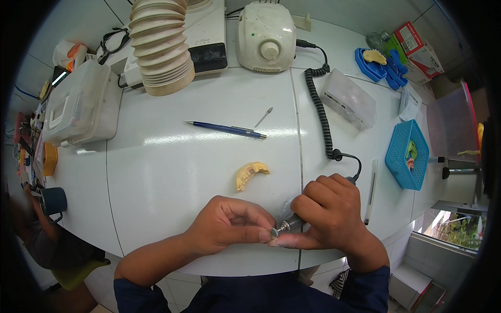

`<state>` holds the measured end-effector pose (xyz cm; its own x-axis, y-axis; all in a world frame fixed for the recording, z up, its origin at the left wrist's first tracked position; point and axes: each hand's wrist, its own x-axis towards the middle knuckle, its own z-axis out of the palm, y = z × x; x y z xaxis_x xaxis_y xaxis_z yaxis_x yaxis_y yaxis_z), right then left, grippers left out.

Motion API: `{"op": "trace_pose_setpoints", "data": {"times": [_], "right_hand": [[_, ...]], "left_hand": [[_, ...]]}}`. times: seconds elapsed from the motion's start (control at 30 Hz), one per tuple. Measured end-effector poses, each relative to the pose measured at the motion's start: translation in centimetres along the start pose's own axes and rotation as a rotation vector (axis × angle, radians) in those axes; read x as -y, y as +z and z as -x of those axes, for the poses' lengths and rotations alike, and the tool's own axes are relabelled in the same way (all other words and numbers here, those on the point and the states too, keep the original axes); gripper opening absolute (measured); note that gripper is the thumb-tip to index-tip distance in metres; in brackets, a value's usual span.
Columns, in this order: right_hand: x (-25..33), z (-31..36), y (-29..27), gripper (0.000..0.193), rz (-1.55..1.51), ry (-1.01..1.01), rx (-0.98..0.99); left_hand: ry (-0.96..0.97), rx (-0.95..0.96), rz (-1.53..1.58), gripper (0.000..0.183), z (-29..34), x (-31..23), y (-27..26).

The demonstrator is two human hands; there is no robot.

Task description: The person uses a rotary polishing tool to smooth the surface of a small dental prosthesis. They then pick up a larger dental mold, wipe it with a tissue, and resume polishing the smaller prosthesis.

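Right hand: the right hand [330, 216] is wrapped firmly round the handpiece [294, 223], fingers curled over it, thumb reaching toward its working end.
Left hand: the left hand [235, 225] makes a narrow pinch, thumb and fingertips at the disc [274, 232]; whether they are clamped on it I cannot tell.
Handpiece place: inside the right fist, its metal nose emerging at the fist's 8 o'clock side, toward the left fingertips.
Handpiece axis: runs slantwise from 2 to 8 o'clock, working end at 8, cable end at 2.
Disc: small, round and grey-green, mounted at the handpiece's tip, between the two hands.
Cast: the yellow dental cast [244, 175] lies at 11 o'clock from the disc, near the left hand but apart from it; its arch opens toward about 4 o'clock.
Pencil: the blue mechanical pencil [227, 129] lies farther out at 11 o'clock, tip toward 9.
Bur: the loose bur [264, 116] is at 12 o'clock, its head toward 1.
Cord: the black coiled cord [325, 130] climbs from the handpiece to the control unit [266, 39], far off at 12 o'clock.
Pen: the slim pen [371, 193] lies at 2 o'clock.
Basket: the blue basket [396, 164] stands beyond the pen, also at 2.
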<state>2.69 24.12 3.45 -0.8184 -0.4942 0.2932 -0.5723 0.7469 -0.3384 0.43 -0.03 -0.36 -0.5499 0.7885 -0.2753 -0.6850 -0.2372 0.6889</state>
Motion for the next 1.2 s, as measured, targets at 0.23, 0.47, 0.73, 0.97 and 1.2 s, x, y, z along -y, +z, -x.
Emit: {"op": "trace_pose_setpoints", "data": {"times": [0.23,0.47,0.73,0.97,1.2], "right_hand": [[0.02,0.01,0.0,0.055,0.009,-0.003,-0.002],[0.04,-0.11,-0.1,0.057,0.011,0.026,-0.015],[-0.05,-0.12,0.62,0.067,0.006,-0.007,-0.081],[0.14,0.13,-0.11,0.056,0.02,0.0,-0.002],[-0.05,-0.01,0.21,0.058,0.008,0.012,-0.04]], "left_hand": [[0.01,0.014,0.009,0.011,0.01,0.17,-0.01],[0.005,0.004,0.016,0.012,0.04,0.03,0.05],[-0.009,0.005,0.032,0.012,0.03,0.15,0.03],[0.013,0.023,0.031,0.011,-0.06,0.26,0.03],[0.095,0.04,0.028,0.01,-0.16,0.67,-0.15]]}}
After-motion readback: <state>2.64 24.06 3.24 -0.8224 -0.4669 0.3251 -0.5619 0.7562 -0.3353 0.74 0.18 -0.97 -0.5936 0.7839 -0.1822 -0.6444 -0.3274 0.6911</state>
